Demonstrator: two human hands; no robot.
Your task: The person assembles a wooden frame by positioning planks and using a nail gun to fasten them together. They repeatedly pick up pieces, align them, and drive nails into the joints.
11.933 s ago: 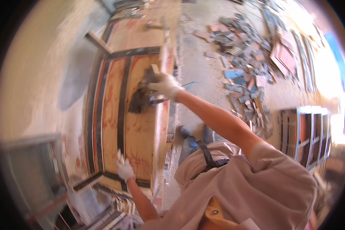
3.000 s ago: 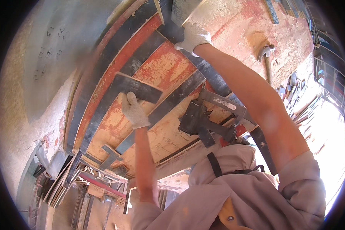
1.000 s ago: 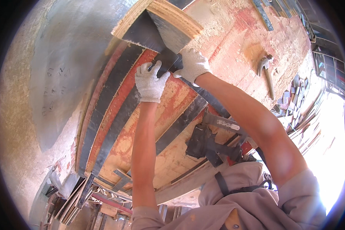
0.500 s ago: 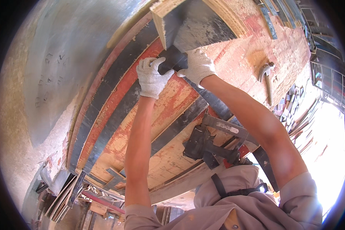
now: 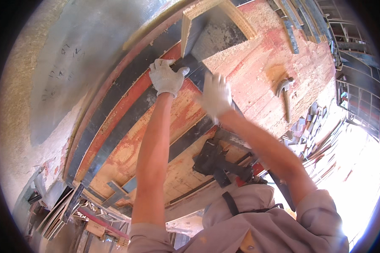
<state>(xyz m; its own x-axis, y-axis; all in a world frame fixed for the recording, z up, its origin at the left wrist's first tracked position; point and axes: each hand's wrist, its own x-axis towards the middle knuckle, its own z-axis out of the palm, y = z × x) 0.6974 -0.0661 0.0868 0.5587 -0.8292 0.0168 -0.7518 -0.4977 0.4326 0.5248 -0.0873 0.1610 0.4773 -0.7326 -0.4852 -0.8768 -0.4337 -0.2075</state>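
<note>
My left hand (image 5: 166, 79), in a pale work glove, lies over a dark board strip (image 5: 195, 72), its fingers curled on one side and its thumb on the other. Past that hand stands a plywood piece (image 5: 221, 36) with raised edges and a dark, dusty inner face. My right hand (image 5: 216, 96), also gloved, is just right of the dark strip. Motion smears its fingers, so their grip does not show. Beneath both hands lies a worn, red-stained wooden work surface (image 5: 257, 63) with several long dark strips across it.
A hammer (image 5: 286, 97) lies to the right. A dark power tool (image 5: 215, 160) rests near my body. Stacked boards (image 5: 293, 23) lie at the far right, scrap pieces (image 5: 325, 143) below them. A grey wall (image 5: 71, 63) rises on the left.
My right hand has drawn back from the dark strip toward me. My left hand stays by it. The whole view has shifted slightly.
</note>
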